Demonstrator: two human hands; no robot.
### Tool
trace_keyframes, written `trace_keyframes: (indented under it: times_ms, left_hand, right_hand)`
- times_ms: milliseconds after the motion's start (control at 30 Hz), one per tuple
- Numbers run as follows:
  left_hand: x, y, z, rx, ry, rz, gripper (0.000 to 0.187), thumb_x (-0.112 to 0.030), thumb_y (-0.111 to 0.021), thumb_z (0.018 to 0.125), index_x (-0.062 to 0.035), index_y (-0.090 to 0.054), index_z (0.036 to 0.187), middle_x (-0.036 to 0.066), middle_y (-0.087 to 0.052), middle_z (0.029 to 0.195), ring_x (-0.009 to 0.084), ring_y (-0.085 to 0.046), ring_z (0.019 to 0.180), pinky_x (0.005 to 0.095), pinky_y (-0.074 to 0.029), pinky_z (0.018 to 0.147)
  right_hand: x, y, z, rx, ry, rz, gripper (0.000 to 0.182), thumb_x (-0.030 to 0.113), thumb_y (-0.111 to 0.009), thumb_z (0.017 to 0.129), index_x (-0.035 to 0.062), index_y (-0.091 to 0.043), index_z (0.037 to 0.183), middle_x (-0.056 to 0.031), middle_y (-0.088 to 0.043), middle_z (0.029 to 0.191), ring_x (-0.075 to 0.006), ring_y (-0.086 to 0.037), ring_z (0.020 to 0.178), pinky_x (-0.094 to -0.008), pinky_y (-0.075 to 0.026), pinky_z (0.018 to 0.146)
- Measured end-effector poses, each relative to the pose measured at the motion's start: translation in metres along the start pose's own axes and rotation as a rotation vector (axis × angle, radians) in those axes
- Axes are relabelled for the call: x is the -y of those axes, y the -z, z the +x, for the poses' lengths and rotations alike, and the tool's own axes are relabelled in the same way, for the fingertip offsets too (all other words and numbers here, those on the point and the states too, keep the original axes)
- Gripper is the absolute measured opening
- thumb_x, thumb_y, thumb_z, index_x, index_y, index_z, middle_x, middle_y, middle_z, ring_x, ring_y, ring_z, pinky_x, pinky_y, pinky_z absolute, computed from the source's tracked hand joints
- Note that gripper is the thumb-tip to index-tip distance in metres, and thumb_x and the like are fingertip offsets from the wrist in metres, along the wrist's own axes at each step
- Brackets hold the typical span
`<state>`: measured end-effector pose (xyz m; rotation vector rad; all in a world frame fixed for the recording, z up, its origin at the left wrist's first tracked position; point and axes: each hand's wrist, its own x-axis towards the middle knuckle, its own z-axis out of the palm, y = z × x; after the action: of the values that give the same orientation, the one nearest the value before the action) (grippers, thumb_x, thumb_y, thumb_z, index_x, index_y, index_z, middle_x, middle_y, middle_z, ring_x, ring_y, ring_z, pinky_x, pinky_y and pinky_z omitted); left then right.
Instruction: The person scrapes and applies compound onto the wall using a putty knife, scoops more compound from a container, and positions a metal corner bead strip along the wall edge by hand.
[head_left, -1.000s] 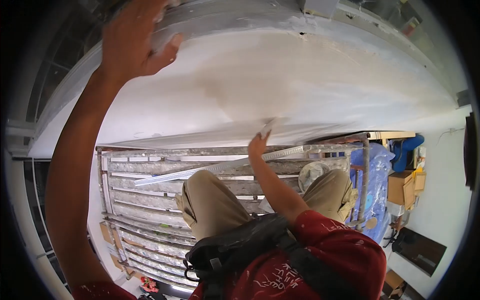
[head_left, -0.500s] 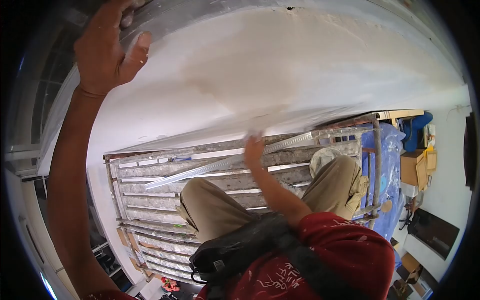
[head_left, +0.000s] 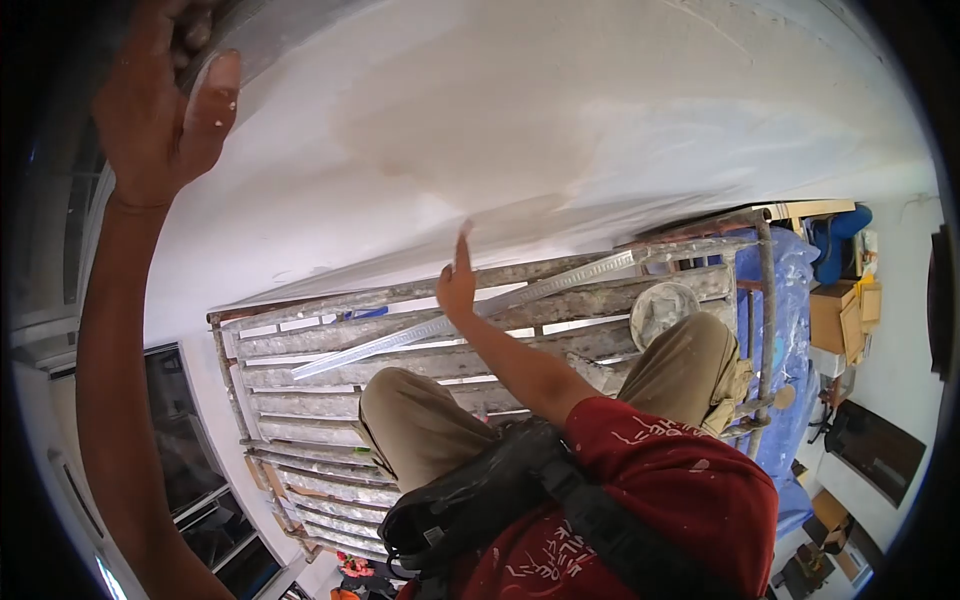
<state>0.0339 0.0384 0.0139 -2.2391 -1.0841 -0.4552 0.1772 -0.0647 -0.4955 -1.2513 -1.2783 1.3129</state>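
Note:
Up at the top left, my left hand [head_left: 160, 115] is raised with its fingers curled at the edge of a grey frame [head_left: 268, 35]. Its thumb stands apart, with pale specks on it. My right hand [head_left: 457, 288] reaches over the planks to the foot of the white wall [head_left: 300, 220]. One finger stretches up against the wall and the others are bent, with nothing held. A large damp-looking beige patch [head_left: 460, 120] spreads on the wall above that hand. Below it, a perforated metal strip [head_left: 470, 315] lies slantwise across the planks.
I sit on a plank scaffold [head_left: 300, 402], stained pale, with gaps between its slats. A round whitish bucket [head_left: 662, 310] stands by my right knee. Metal poles [head_left: 766, 330] edge the platform. Beyond are blue sheeting [head_left: 795, 300], cardboard boxes [head_left: 835, 315] and a dark screen [head_left: 872, 452].
My right hand has moved left along the wall's foot, its finger now stretched upward. The view has shifted slightly; my left hand stays raised at the frame.

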Motion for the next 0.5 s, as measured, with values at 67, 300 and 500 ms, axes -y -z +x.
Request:
trace_keyframes:
  times_ms: [67,300,500]
  left_hand:
    - [-0.005,0.002,0.003,-0.017,-0.005,0.028,0.046,-0.034,-0.054,0.097,-0.0007,-0.054,0.128,0.011,-0.061,0.103,0.0170,-0.056,0.083,0.0281,-0.048,0.073]
    - [-0.009,0.000,0.001,-0.036,0.097,-0.012,0.045,-0.033,-0.055,0.096,-0.0009,-0.055,0.128,0.009,-0.060,0.091,0.0167,-0.055,0.076,0.0277,-0.047,0.070]
    - [-0.005,-0.003,0.001,-0.077,-0.002,0.004,0.050,-0.039,-0.052,0.098,-0.0004,-0.054,0.130,0.009,-0.060,0.095,0.0165,-0.056,0.078,0.0276,-0.047,0.072]
  right_hand:
    - [0.006,0.001,-0.003,-0.005,-0.001,-0.052,0.071,-0.005,-0.042,0.084,0.0044,-0.028,0.153,-0.0205,-0.041,0.150,-0.0336,-0.047,0.134,-0.0341,-0.041,0.105]
    - [-0.015,0.115,0.022,-0.397,-0.553,0.786,0.058,0.008,-0.046,0.089,0.0043,-0.036,0.146,-0.0143,-0.055,0.112,-0.0248,-0.059,0.093,-0.0354,-0.057,0.070]
    - [-0.061,0.132,0.101,-0.262,-0.476,-0.032,0.051,0.032,-0.056,0.093,0.0058,-0.048,0.136,-0.0148,-0.061,0.112,-0.0281,-0.061,0.099,-0.0465,-0.053,0.083]
